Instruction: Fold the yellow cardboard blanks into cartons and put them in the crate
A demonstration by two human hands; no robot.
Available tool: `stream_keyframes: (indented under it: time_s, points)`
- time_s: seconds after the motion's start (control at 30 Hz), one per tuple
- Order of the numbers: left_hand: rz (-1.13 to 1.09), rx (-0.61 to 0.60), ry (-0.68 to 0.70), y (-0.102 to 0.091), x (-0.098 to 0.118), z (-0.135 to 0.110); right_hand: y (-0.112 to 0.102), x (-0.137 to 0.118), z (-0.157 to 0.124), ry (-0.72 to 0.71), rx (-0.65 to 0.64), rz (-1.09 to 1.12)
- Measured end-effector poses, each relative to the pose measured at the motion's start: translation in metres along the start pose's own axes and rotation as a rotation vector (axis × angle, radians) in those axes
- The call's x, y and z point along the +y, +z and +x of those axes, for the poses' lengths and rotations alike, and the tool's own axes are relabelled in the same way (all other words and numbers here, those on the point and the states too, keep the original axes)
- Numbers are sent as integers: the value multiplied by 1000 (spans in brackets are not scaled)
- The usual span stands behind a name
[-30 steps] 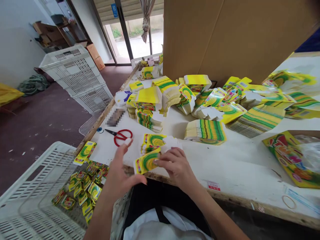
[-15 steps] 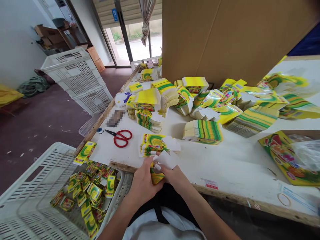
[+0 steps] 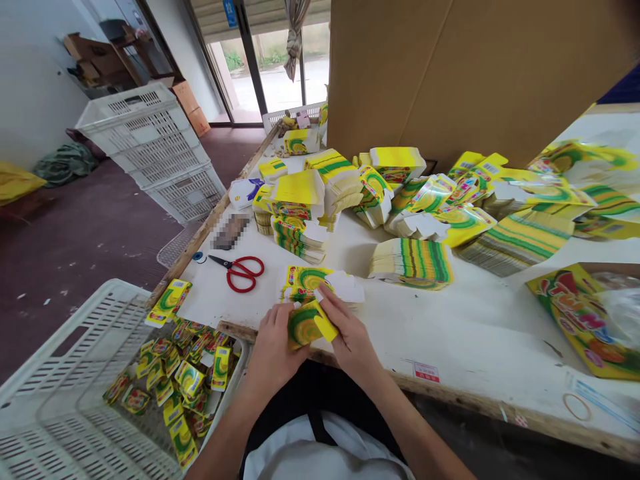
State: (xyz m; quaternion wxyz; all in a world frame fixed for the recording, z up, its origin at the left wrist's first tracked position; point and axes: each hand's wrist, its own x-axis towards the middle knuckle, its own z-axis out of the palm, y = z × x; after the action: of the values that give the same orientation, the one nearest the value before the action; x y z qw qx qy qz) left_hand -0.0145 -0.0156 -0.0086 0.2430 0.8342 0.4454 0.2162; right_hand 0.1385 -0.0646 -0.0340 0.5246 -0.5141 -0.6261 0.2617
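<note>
Both of my hands hold one small yellow-and-green carton [image 3: 306,325] at the near edge of the white table [image 3: 450,320]. My left hand [image 3: 273,347] wraps its fingers round the carton's left side. My right hand [image 3: 350,337] grips its right side, with fingers pressed on a yellow flap. Just behind the carton lies a short stack of flat carton blanks [image 3: 313,283] with white flaps showing.
A white slatted crate [image 3: 60,393] at lower left holds several folded cartons [image 3: 180,373]. Red scissors [image 3: 240,270] lie left of the blanks. Piles of flat blanks [image 3: 413,261] cover the table's back, before a large cardboard sheet [image 3: 450,73]. Stacked white crates [image 3: 150,150] stand on the floor.
My left hand came back from the crate side and joined my right on a carton blank. The blank went from flat with white flaps out to a folded box shape.
</note>
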Motion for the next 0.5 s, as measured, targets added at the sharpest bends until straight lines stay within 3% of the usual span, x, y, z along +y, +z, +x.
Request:
stream_keyframes:
  time_s: [0.17,0.33,0.5]
  points:
    - [30,-12,1,-19,0,4,-8,2,0,53,-245,-104]
    - [-56,-121,-86,-25,3,5,-28,2,5,39,-308,-62]
    - [24,-62,46,-19,7,4,-24,-5,8,86,-231,-32]
